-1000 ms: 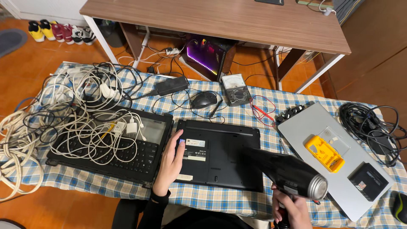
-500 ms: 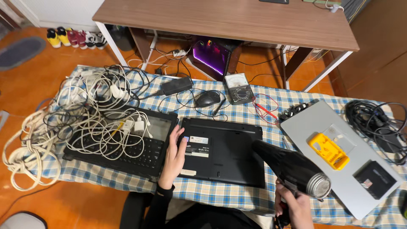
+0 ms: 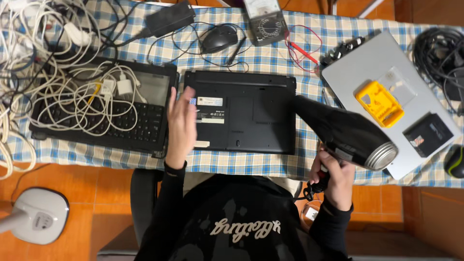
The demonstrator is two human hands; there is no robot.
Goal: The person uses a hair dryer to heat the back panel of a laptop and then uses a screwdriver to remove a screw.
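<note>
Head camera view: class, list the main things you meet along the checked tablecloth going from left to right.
Tangle of white cables → left hand → black upturned laptop → black hair dryer held by the right hand → yellow case → black cable coil.

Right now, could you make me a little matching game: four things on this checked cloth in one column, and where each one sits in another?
Things:
1. hair dryer
2. yellow case
3. white cables
4. mouse

Places:
A. on the silver laptop
B. in the right hand
C. behind the closed black laptop
D. heaped on the open laptop's keyboard

Pairs: 1-B, 2-A, 3-D, 4-C
</note>
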